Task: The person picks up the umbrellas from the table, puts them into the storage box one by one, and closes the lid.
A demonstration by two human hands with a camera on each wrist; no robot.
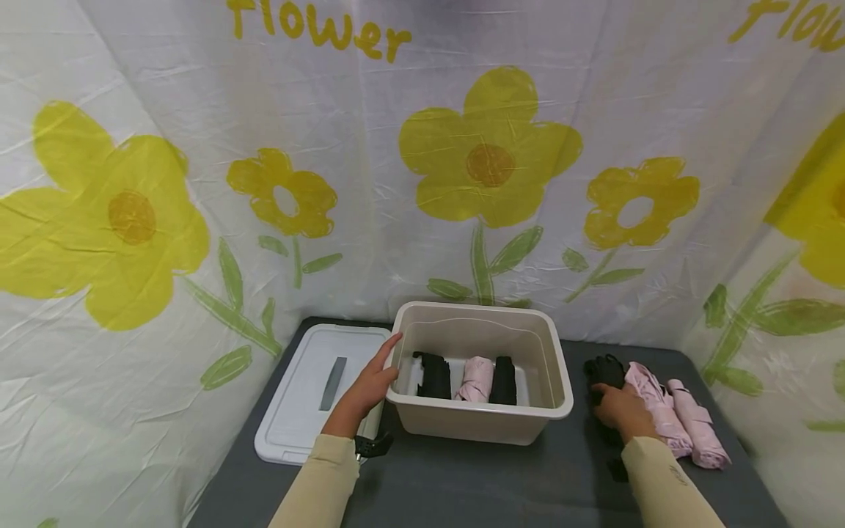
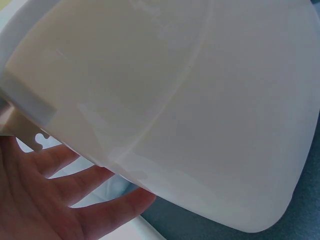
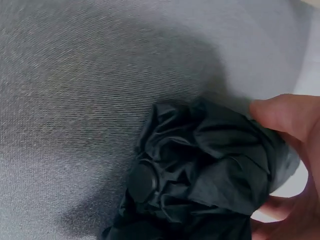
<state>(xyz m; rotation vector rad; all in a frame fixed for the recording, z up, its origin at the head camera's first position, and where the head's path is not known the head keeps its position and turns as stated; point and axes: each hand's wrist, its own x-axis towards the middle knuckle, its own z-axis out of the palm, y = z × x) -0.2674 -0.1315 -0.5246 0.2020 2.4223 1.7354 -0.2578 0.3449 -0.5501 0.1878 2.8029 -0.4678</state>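
My right hand (image 1: 623,411) grips a black folded umbrella (image 3: 200,175) on the right of the table, thumb on one side and fingers on the other. Beside it lie two pink rolled umbrellas (image 1: 653,403). My left hand (image 1: 366,389) rests against the left rim of a beige plastic bin (image 1: 462,427). In the left wrist view its fingers (image 2: 117,207) are spread nearly straight, with tips touching the bin's outer wall. Inside the bin a pink roll (image 1: 477,375) sits between a black roll (image 1: 434,375) on the left and another black roll (image 1: 504,383) on the right.
A white lid (image 1: 297,389) with a grey handle (image 1: 332,383) lies left of the bin, partly behind the left forearm. The dark table (image 1: 462,484) backs onto a white curtain (image 1: 370,257) painted with yellow flowers. A small dark piece (image 1: 617,470) lies near the right wrist.
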